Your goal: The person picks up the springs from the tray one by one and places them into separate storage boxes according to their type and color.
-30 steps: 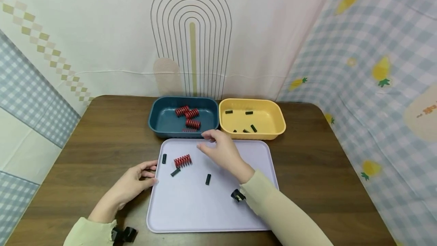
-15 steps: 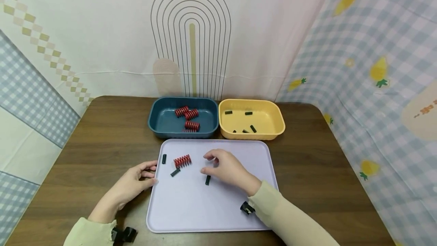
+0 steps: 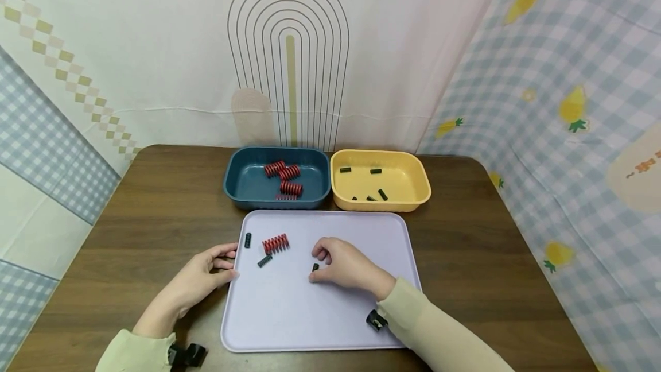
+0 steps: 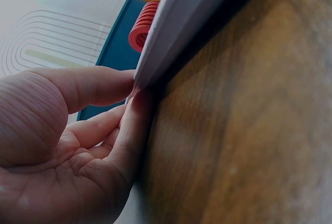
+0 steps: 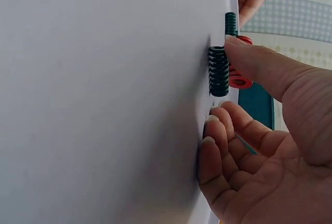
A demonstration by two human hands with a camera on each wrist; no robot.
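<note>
My left hand pinches the left edge of the pale lilac tray; the left wrist view shows the thumb on one side of the rim and fingers on the other. Over the tray, my right hand is at a small dark green spring. Thumb and fingertips lie at either end of this spring, with a gap at the fingers. A bigger red spring lies on the tray's left part, a green spring just below it and another green spring near the left rim.
Behind the tray stand a dark blue bin with several red springs and a yellow bin with several small green springs, side by side. All rest on a brown wooden table. Patterned cloth hangs behind.
My right hand has come back from near the bins, down over the tray to the green spring at its middle. The left hand stays at the tray's edge.
</note>
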